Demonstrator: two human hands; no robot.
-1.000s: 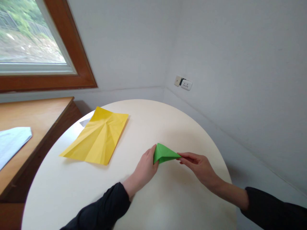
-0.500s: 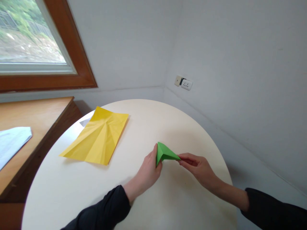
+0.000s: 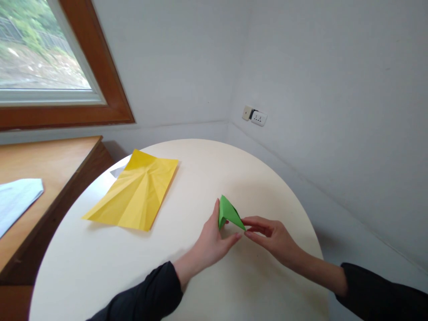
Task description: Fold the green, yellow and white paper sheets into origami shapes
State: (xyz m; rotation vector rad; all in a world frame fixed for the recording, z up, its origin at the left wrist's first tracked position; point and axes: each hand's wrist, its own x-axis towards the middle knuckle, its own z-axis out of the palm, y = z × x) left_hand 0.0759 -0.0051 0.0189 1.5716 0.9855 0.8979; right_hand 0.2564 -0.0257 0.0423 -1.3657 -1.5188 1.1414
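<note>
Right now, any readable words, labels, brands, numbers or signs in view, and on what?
Readable: none.
Pale sheet on the wooden desk: faint marks, too blurred.
Wall socket: too small to make out any lettering.
Green folded paper, yellow sheet: no text visible.

No text, label, brand or number is legible. The pale sheet [image 3: 20, 200] on the wooden counter [image 3: 63, 154], toward nine o'clock, may bear faint marks, but they are too blurred to tell as writing.
</note>
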